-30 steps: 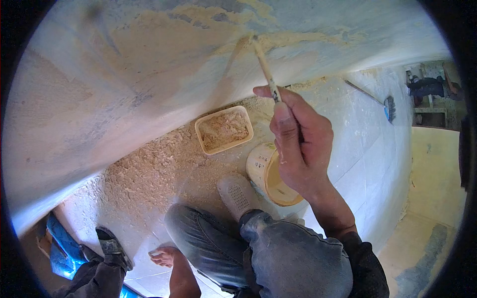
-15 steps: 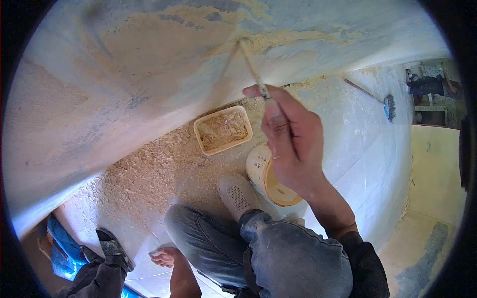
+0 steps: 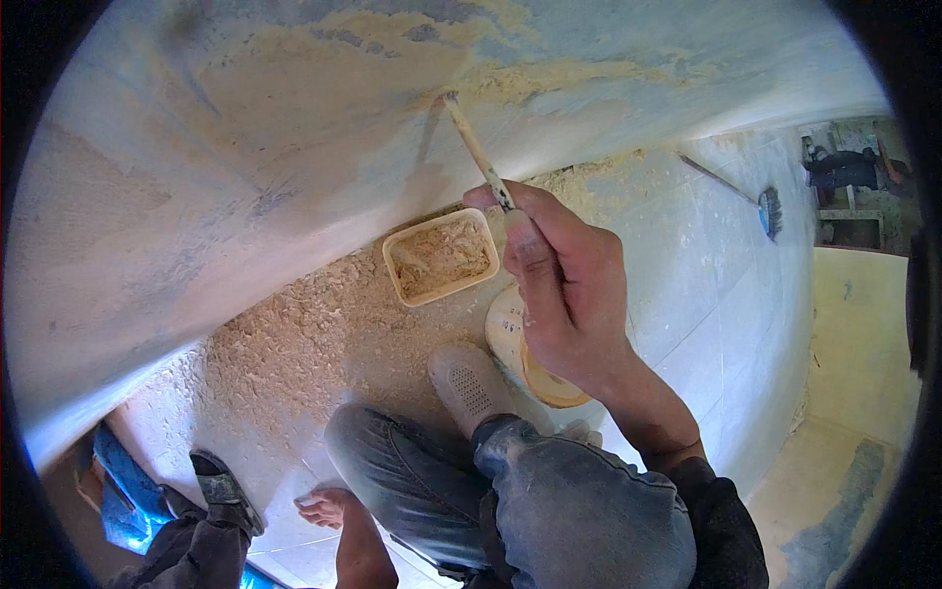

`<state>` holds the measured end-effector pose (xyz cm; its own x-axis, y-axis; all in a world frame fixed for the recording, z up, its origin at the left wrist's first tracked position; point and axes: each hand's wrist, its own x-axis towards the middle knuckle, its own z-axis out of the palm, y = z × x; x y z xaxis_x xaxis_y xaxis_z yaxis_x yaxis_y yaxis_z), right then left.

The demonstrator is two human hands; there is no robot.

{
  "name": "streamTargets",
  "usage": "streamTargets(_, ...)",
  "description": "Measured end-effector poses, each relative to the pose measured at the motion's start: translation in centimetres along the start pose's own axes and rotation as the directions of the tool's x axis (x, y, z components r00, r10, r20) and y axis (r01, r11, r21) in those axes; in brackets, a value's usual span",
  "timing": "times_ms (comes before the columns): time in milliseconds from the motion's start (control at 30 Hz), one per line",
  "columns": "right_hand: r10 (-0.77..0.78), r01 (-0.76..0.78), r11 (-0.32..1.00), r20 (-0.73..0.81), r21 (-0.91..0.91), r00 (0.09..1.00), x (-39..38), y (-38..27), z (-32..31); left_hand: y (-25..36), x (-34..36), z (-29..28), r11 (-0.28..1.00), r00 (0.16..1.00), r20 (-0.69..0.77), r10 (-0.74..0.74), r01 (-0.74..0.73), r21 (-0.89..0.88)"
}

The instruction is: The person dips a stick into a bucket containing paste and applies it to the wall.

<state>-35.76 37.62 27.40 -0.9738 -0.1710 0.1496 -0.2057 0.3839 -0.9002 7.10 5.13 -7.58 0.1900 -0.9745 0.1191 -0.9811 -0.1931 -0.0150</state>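
My right hand [image 3: 564, 285] grips a long, pale paint-smeared brush [image 3: 475, 143], its tip touching the patchy plastered wall [image 3: 245, 118] at upper middle. Below the tip is a rectangular cream tub [image 3: 441, 258] of beige, crumbly paste. A cream bucket [image 3: 508, 324] stands under my right hand, partly hidden by it. Low at the bottom middle, my left hand [image 3: 327, 508] hangs by my bent knee, fingers loosely apart, with nothing clearly held.
Beige debris [image 3: 265, 363] covers the tiled floor along the wall. Another person's slippered foot [image 3: 218, 481] is at lower left beside blue sheeting [image 3: 123, 501]. A long-handled brush [image 3: 768, 213] lies at right, near a cluttered wooden structure [image 3: 849, 211] and a yellowish surface [image 3: 859, 324].
My right hand has moved left and slightly down, carrying the brush tip lower and leftward along the wall. My left hand has stayed in place.
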Motion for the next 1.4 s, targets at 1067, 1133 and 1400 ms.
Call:
streamTargets(1067, -0.178, 0.174, 0.801, 0.05, -0.572, 0.983, 0.7, -1.2, -3.3, 1.9, -1.7, -2.7, 1.0, 0.999, 0.041, 0.014, -0.014, 0.007)
streamTargets(1133, -0.169, 0.172, 0.759, 0.066, -0.628, 0.983, 0.9, -2.4, -3.9, 1.9, -1.7, -2.8, 1.0, 0.999, 0.033, 0.012, -0.012, 0.0)
streamTargets(1400, -0.336, 0.36, 0.486, 0.21, -0.796, 0.918, 2.7, -5.7, -6.1, 1.4, -1.3, -1.9, 1.0, 1.0, -0.024, 0.009, -0.009, -0.001)
